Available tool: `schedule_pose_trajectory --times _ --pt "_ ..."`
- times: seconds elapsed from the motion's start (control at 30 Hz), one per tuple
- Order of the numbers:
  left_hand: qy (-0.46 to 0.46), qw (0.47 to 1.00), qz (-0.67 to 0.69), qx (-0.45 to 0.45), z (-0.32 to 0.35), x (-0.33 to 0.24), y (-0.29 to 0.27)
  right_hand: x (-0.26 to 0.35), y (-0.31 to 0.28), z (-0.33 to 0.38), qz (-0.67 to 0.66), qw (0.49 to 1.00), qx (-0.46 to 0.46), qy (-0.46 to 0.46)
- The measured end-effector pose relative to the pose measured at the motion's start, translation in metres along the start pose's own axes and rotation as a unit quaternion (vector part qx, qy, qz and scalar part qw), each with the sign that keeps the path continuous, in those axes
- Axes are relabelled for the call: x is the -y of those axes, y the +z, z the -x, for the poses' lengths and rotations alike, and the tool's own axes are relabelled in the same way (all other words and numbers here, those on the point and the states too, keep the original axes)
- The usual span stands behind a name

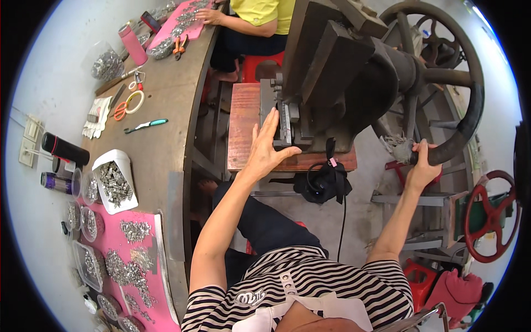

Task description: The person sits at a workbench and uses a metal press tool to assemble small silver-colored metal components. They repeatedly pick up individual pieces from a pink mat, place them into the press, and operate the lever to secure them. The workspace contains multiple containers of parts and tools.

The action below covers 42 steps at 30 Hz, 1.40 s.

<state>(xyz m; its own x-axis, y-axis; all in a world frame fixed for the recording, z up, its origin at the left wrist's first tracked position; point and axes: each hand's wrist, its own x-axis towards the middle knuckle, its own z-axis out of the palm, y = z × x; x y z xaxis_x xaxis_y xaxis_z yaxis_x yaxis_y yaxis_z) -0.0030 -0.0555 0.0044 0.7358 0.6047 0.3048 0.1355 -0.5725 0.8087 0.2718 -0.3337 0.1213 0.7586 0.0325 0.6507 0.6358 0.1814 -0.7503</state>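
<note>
My left hand [264,146] lies with fingers stretched out and thumb apart at the near left side of a metal die [285,124] in a dark hand press [354,83]. Its fingertips are beside the die's edge; whether a small part lies under them I cannot tell. My right hand [425,167] is closed round the lower rim of the press's large handwheel [477,110]. Frayed pale cloth [399,148] is tied on the rim just left of that hand. The press stands on a reddish wooden block [243,127].
Left, a long workbench [160,149] carries a white tray of metal parts [105,160], a pink mat [116,227] with loose pieces, scissors [120,112] and bottles. A co-worker's hand [209,16] rests at the far end. A black bag [321,185] hangs by the block; a red handwheel [489,216] stands right.
</note>
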Motion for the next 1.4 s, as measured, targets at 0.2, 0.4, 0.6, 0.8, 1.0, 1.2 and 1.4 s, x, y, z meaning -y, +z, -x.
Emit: schedule_pose_trajectory --times 0.2,0.4,0.6,0.8,1.0,1.2,1.4 --pt "0.011 0.999 -0.037 0.019 -0.012 0.001 -0.001 0.104 0.004 -0.085 0.206 0.97 0.129 0.027" --pt "0.008 0.995 -0.086 0.058 -0.043 -0.001 -0.003 0.135 0.041 -0.213 0.189 0.932 0.3 0.078" --pt "0.015 0.994 -0.093 0.058 -0.046 0.001 -0.004 0.132 0.037 -0.203 0.148 0.942 0.276 0.117" --pt "0.011 0.994 -0.097 0.051 -0.053 0.004 0.004 0.059 0.0 -0.05 0.131 0.99 0.045 -0.035" --pt "0.019 0.994 -0.105 0.038 -0.048 0.004 0.001 0.123 0.016 -0.194 0.263 0.92 0.29 0.027" --pt "0.02 0.994 -0.104 0.033 -0.043 0.007 0.001 0.089 -0.006 -0.14 0.234 0.955 0.175 -0.059" --pt "0.072 0.992 -0.075 0.071 -0.034 0.001 -0.021 0.07 -0.026 -0.104 0.294 0.948 0.112 -0.041"
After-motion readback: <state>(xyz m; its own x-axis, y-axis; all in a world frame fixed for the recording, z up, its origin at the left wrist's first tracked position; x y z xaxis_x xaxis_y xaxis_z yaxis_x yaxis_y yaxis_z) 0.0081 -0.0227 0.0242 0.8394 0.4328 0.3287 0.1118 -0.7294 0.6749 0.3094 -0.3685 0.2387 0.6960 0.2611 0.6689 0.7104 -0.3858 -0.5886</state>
